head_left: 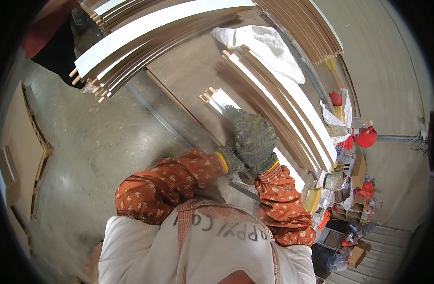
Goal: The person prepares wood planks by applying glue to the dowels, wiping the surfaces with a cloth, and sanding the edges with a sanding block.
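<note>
Fingers (237,116) of R hand (256,139), in a grey-green knit glove, lie across white-faced slats (222,99); grip underneath is hidden, so can't tell if wide or closed. L hand (234,160), same glove type, is bent just beside R wrist; can't tell if it holds anything. Dowel pegs (207,94) stick out past the R fingertips, up & left. Near, to the fingers' right: brown-&-white slat stack (283,105). Above the fingers, farther off: white sack (264,45) on brown table (181,85).
</note>
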{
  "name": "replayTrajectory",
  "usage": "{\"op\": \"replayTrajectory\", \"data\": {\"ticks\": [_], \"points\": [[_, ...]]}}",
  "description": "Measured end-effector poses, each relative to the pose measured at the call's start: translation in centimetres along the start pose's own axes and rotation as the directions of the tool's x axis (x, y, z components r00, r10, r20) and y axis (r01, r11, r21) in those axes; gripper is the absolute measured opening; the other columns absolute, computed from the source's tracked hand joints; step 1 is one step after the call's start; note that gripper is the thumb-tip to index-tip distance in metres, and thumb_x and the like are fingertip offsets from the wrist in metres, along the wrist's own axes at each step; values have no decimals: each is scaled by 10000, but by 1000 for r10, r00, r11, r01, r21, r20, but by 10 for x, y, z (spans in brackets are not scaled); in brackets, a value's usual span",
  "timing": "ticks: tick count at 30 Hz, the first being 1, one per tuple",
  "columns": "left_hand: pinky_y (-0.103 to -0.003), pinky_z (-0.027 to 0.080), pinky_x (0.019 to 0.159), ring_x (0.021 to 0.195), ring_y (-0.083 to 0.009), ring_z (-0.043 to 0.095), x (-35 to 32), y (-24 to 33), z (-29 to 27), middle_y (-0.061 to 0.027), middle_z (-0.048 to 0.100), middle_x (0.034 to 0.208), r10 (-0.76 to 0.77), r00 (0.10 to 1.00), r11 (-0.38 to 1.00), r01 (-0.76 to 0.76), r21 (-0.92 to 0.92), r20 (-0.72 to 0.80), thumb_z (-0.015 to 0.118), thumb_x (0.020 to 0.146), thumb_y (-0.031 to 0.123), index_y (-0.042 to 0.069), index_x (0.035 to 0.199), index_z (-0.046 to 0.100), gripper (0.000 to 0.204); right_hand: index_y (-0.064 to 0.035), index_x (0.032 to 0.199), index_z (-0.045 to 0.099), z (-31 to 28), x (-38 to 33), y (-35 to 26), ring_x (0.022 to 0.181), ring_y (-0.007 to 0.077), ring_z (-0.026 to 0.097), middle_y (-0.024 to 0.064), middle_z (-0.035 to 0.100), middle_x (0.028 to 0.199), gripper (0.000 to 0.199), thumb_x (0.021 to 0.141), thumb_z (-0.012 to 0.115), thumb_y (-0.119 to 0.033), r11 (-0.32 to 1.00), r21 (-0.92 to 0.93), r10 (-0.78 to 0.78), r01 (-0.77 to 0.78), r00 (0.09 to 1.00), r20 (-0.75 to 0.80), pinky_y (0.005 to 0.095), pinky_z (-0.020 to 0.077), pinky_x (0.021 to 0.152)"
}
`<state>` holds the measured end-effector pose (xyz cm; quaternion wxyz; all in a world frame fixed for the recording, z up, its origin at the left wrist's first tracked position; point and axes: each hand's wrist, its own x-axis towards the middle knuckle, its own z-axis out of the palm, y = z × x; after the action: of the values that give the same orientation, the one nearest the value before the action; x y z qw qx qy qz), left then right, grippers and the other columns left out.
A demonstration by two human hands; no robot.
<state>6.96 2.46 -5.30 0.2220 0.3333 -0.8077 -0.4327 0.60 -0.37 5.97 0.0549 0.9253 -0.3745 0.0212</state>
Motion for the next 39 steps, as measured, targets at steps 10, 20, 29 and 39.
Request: {"op": "replayTrajectory", "data": {"ticks": [10, 20, 29, 39], "points": [[-370, 217, 1143, 1345, -235, 329, 7, -22, 30, -34, 350, 1480, 65, 998, 769, -36, -639, 22, 338, 984, 351, 186, 1421, 373, 469, -123, 1274, 541, -16, 1, -8, 919, 298, 604, 113, 626, 1048, 620, 669, 663, -180, 999, 40, 7, -6, 999, -36, 432, 491, 773], [-396, 202, 1141, 1341, -304, 309, 26, -40, 33, -78, 343, 1476, 149, 964, 983, -169, 73, 218, 361, 977, 367, 159, 1426, 363, 495, -104, 1342, 457, -13, -3, 1, 1069, 333, 554, 156, 561, 1212, 615, 840, 575, -436, 995, 98, -25, 22, 999, 37, 478, 427, 905], [-392, 230, 1124, 1309, -284, 339, 24, -57, 68, -100, 372, 1429, 202, 963, 958, -157, 238, -179, 404, 970, 353, 100, 1404, 345, 506, -104, 1199, 549, 6, 2, 5, 761, 270, 633, 109, 641, 908, 342, 869, 553, -193, 997, 38, -68, 71, 994, -91, 406, 517, 648], [-388, 241, 1117, 1284, -276, 368, 24, -63, 80, -105, 401, 1403, 269, 940, 947, -218, 236, -208, 440, 951, 360, 86, 1389, 358, 523, -109, 1188, 582, 2, -2, 4, 876, 301, 636, 119, 629, 1048, 351, 847, 601, -194, 995, 81, -62, 64, 998, -21, 400, 520, 736]]}}
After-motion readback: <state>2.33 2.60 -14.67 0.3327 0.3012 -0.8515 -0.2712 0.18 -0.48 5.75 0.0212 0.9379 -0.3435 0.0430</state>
